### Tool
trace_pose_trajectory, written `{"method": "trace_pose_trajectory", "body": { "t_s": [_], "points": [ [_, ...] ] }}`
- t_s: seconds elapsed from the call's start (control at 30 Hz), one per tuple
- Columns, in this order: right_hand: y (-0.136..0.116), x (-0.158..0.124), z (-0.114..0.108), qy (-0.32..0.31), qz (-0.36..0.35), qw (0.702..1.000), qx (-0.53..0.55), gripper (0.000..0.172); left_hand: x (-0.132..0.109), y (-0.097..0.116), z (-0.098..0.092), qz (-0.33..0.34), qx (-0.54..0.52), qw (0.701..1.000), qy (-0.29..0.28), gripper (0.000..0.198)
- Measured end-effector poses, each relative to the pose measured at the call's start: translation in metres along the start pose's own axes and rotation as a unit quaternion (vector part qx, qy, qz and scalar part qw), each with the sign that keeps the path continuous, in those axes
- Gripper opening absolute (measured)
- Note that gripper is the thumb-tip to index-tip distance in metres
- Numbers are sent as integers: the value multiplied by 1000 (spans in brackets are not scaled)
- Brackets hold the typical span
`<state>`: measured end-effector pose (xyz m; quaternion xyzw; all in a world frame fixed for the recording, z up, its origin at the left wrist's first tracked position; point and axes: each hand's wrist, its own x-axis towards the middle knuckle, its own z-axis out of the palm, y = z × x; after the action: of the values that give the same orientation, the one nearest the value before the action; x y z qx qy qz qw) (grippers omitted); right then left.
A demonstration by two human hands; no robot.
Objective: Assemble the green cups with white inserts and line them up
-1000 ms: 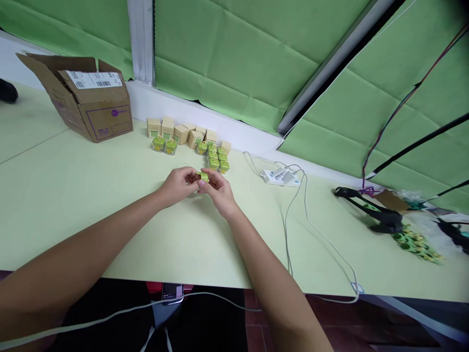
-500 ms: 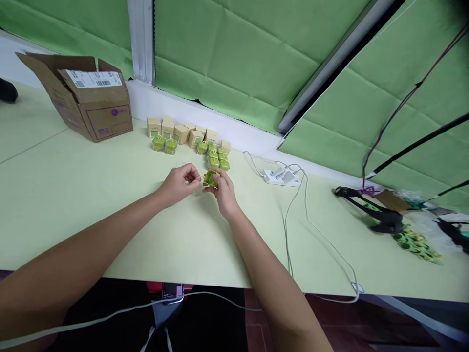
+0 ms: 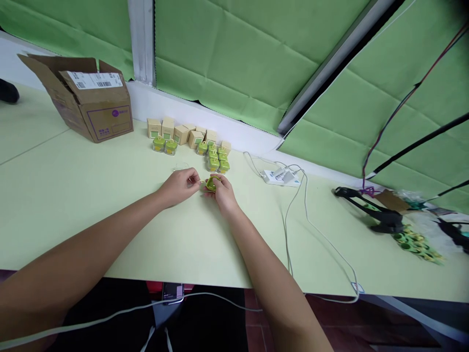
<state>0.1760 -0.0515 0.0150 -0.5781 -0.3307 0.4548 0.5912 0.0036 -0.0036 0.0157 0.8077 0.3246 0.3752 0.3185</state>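
My right hand (image 3: 224,194) is closed around a small green lid (image 3: 211,184), its hollow side partly in sight and its edge covered by my fingers. At its left, my left hand (image 3: 180,187) pinches a thin pale loop (image 3: 202,181) that reaches the lid. My fingertips hide most of this loop. Behind my left hand lies a faint clear outline (image 3: 181,166), too indistinct to name. Beyond my hands stand several small clear containers with green lids (image 3: 213,163), and two more such containers (image 3: 170,146) are farther left.
Several small cardboard boxes (image 3: 167,128) line the wall behind the containers. A large open carton (image 3: 110,117) stands at the back left. To the right are a white power strip (image 3: 281,177) with trailing cables, a black frame (image 3: 381,215) and a pile of green pieces (image 3: 415,244).
The green lid has tipped and lowered slightly in my right hand. My left hand has moved down a little, and the clear outline behind it now shows.
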Motion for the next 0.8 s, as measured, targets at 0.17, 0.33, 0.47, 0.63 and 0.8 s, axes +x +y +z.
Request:
{"method": "trace_pose_trajectory", "body": {
  "t_s": [0.17, 0.33, 0.47, 0.63, 0.8],
  "points": [
    [3, 2, -1, -59, 21, 997, -40, 12, 0, 1, 0, 7, 7, 1000, -1, 11],
    [5, -1, 1, -136, 45, 989, -37, 10, 0, 1, -1, 5, 16, 1000, 12, 12],
    [3, -5, 2, -147, 56, 987, -30, 11, 2, 0, -2, -12, 21, 999, 32, 12],
    [-1, -12, 3, -187, 75, 979, -34, 15, 3, -3, -4, -37, 52, 995, 72, 13],
    [-4, -19, 7, -235, 80, 968, -45, 19, 5, -3, -7, -33, 82, 992, 88, 14]
  ]
}}
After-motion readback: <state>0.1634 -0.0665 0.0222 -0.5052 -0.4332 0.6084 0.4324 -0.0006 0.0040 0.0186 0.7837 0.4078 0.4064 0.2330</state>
